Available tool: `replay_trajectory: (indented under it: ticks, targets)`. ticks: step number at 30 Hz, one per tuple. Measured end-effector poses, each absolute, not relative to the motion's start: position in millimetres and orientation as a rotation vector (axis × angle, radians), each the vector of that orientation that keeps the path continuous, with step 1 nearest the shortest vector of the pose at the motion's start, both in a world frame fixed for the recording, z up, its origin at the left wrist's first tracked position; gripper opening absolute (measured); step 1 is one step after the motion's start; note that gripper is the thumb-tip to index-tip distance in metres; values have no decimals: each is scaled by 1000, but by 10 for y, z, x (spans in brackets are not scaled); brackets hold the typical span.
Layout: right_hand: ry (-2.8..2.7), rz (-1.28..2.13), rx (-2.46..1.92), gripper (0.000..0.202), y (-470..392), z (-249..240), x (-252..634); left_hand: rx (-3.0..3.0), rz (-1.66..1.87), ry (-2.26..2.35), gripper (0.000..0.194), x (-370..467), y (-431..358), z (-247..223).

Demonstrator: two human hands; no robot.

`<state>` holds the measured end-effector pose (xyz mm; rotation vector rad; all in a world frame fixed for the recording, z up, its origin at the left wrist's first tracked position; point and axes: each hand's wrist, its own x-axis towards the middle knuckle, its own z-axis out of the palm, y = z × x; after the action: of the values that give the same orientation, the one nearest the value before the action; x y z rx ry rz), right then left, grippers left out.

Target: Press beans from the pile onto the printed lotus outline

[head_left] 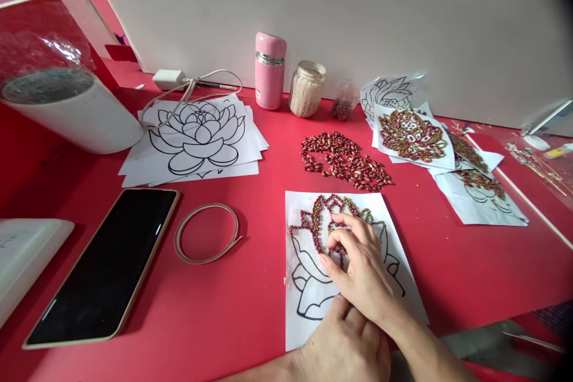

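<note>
A sheet of white paper (308,328) with a black-outlined lotus lies in front of me. Red beans (305,219) and some green ones line the upper petals; lower outlines are bare. Over the middle of the drawing curves my right hand (362,268), its fingertips at the bean lines. Thumb and fingers are a little apart, and no bean shows between them. My left hand (347,343) is closed, knuckles up, on the sheet's lower part, just below the right wrist. Whatever its curled fingers hold, if anything, is hidden. Beyond the sheet is a loose pile of red beans (353,164).
Left on the red table are a phone (102,268), a coiled strip (178,239), printed lotus sheets (197,146) and a white cylinder (80,110). A pink flask (270,74), a jar (307,89) and a small bean container (344,104) stand behind. Bean-covered lotus pictures (412,134) lie right.
</note>
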<state>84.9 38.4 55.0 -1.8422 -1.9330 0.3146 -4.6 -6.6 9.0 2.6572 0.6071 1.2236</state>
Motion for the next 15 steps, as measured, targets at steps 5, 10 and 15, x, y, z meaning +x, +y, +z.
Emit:
replay_trajectory:
  ticks: [5, 10, 15]
  targets:
    - [-1930, 309, -1820, 8, 384, 566, 891, 2653, 1247, 641, 5, -52, -55, 123]
    - [-1828, 275, -1757, 4, 411, 626, 1059, 2690, 1346, 688, 12, -47, -20, 146]
    - [-1762, 291, -1691, 7, 534, 748, 1225, 2788, 1374, 642, 21, 1, -4, -18]
